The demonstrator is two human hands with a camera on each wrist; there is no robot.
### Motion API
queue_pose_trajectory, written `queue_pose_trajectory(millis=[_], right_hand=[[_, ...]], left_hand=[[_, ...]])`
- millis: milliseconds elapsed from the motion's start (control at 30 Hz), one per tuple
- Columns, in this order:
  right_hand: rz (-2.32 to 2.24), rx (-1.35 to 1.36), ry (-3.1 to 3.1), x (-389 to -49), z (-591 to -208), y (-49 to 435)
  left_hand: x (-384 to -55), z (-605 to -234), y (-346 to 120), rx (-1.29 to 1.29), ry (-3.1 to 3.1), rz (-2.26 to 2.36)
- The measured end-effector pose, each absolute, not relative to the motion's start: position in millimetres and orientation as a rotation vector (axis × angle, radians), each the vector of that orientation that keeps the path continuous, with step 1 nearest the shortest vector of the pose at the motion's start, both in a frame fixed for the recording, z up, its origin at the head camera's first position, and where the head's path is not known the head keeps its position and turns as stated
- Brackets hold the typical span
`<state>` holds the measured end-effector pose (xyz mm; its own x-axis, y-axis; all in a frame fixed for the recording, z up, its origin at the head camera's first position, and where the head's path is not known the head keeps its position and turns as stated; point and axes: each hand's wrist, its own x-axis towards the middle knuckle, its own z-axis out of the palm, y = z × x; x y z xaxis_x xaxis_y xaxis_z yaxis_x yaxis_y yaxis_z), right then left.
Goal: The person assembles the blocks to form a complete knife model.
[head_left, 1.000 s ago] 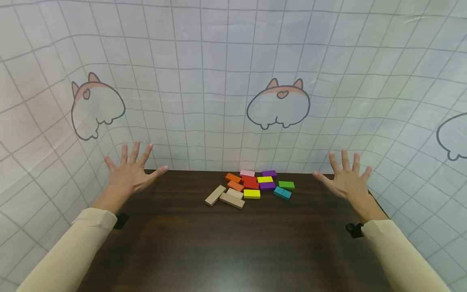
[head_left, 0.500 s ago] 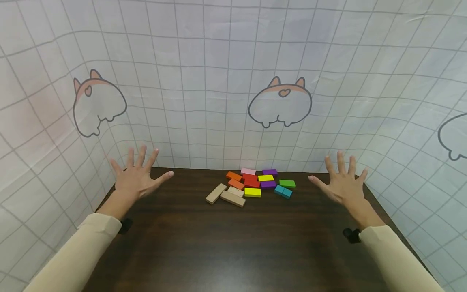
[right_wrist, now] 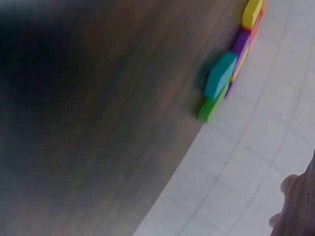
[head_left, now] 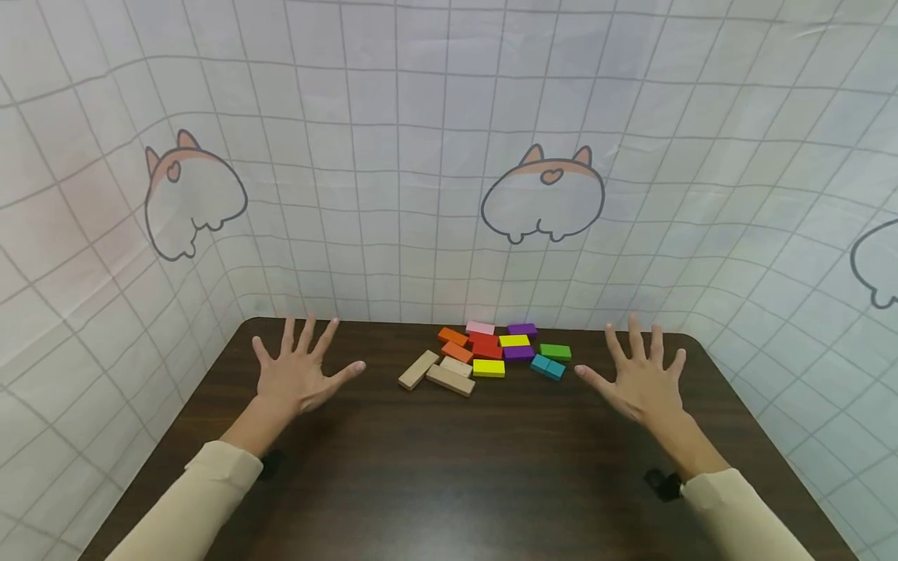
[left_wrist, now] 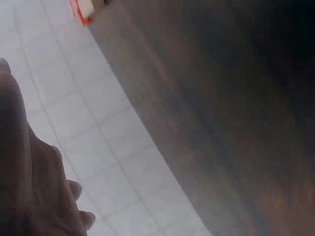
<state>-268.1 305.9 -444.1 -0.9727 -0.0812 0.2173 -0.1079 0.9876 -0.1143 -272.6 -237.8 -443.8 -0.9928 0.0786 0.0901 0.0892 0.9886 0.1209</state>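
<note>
My left hand (head_left: pixel 295 378) spreads its fingers over the left part of the dark wooden table, holding nothing. On the other side my right hand (head_left: pixel 644 382) is likewise spread, its thumb tip nearest the teal blocks (head_left: pixel 547 367). Between the hands lies a loose cluster of coloured wooden blocks: plain wood (head_left: pixel 450 380), orange (head_left: pixel 457 352), red (head_left: pixel 486 350), pink (head_left: pixel 480 328), yellow (head_left: pixel 489 368), purple (head_left: pixel 519 354) and green (head_left: pixel 556 352). The right wrist view shows the teal block (right_wrist: pixel 220 76) beside the green block (right_wrist: pixel 212 105); fingertips show at its right edge.
The dark table (head_left: pixel 449 467) meets a white gridded cloth (head_left: pixel 393 195) printed with cartoon animals, which stands behind it and along both sides. Small black wrist cameras (head_left: pixel 662 485) sit at the sleeve cuffs. The blocks lie near the table's back edge.
Both hands have come inward and lower in the head view, nearer the blocks, fingers still spread. The blocks keep their arrangement; the head view has shifted slightly.
</note>
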Motion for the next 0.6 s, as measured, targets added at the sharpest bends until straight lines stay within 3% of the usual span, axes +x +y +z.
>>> queue_pose_trajectory(millis=[600], right_hand=[[0.387,0.298,-2.944,-226,-474,210]], left_hand=[[-248,-476,-163,-0.229,-3.147,-0.344]])
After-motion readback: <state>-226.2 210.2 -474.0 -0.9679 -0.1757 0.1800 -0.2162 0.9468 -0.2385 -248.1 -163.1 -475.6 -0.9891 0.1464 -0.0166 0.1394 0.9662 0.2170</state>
